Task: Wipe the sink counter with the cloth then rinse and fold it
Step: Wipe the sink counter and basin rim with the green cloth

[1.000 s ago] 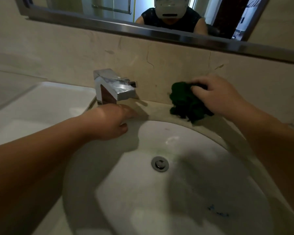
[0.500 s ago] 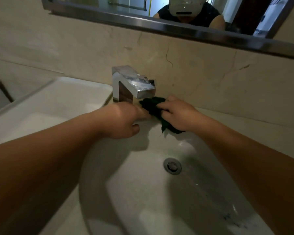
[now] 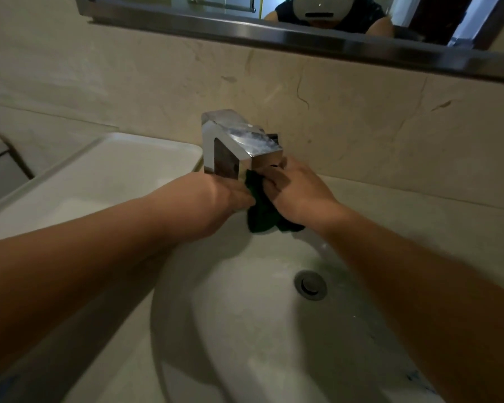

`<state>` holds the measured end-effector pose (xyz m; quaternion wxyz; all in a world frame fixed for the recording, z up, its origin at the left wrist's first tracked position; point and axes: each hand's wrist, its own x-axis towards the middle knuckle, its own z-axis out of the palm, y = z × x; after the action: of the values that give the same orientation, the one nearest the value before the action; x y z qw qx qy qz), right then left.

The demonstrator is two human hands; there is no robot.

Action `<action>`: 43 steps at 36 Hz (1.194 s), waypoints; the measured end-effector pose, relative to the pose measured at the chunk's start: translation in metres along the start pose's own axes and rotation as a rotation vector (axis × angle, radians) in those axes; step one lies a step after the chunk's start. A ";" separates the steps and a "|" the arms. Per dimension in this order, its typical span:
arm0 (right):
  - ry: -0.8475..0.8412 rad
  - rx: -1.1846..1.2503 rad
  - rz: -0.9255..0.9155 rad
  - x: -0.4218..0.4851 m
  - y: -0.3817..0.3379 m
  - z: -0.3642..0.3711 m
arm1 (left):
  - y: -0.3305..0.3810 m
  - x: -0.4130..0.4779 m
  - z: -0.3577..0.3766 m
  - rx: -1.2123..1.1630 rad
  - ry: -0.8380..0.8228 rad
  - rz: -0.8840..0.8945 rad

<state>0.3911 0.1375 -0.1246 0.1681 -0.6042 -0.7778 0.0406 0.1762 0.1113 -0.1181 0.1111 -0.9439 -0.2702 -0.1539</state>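
**Cloth bunched under the tap**

The crumpled dark green cloth [image 3: 261, 212] sits at the back rim of the white oval basin [image 3: 245, 315], below the square chrome tap [image 3: 239, 146]. The right hand [image 3: 298, 193] grips and half covers it. The left hand [image 3: 216, 199] touches its edge, its fingertips hidden and its grip unclear.

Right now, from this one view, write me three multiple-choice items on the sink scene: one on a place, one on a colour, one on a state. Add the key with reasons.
1. Where is the cloth?
A. in a bucket
B. over a towel rail
C. just under the faucet spout

2. What colour is the cloth?
A. white
B. dark green
C. red

3. What is the right hand doing?
A. gripping the cloth
B. holding a bottle
C. resting open on a shelf

Key:
1 C, it bunches below the spout, with the left hand touching its other side.
2 B, it reads dark green against the pale sink.
3 A, its fingers curl round the cloth.
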 end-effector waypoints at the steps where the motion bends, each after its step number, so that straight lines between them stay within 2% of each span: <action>1: -0.015 -0.016 0.002 0.000 0.002 -0.002 | 0.000 0.002 0.000 0.015 -0.005 -0.002; 8: -0.126 -0.140 0.130 -0.027 0.062 -0.035 | 0.007 0.021 0.002 0.084 -0.110 -0.126; 14: -0.143 -0.175 0.313 -0.085 0.136 -0.072 | 0.018 0.044 0.008 0.033 -0.324 -0.289; 18: -0.181 -0.363 0.549 -0.108 0.179 -0.102 | 0.027 0.050 0.001 0.049 -0.369 -0.317; 20: -0.144 -0.355 0.674 -0.113 0.190 -0.107 | 0.032 0.051 -0.002 0.035 -0.384 -0.321; 23: -0.126 -0.189 0.647 -0.122 0.179 -0.092 | 0.035 0.050 -0.005 0.015 -0.392 -0.319; 25: -0.112 -0.165 0.614 -0.125 0.163 -0.078 | 0.036 0.049 -0.004 -0.001 -0.382 -0.327; 33: 0.035 -0.126 0.239 -0.103 0.093 -0.045 | 0.034 0.049 0.002 -0.018 -0.399 -0.345; 37: -0.044 0.124 0.087 -0.094 0.050 -0.044 | 0.036 0.052 -0.005 -0.033 -0.468 -0.384; 40: -0.068 0.223 0.104 -0.092 0.030 -0.066 | 0.042 0.056 -0.018 -0.075 -0.522 -0.426; 43: -0.055 0.329 0.175 -0.101 0.021 -0.094 | 0.056 0.059 -0.030 -0.211 -0.417 -0.493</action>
<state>0.4619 0.0337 -0.0631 0.2392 -0.6326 -0.7095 0.1981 0.2473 0.0840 -0.0769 -0.0853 -0.8675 -0.4899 -0.0068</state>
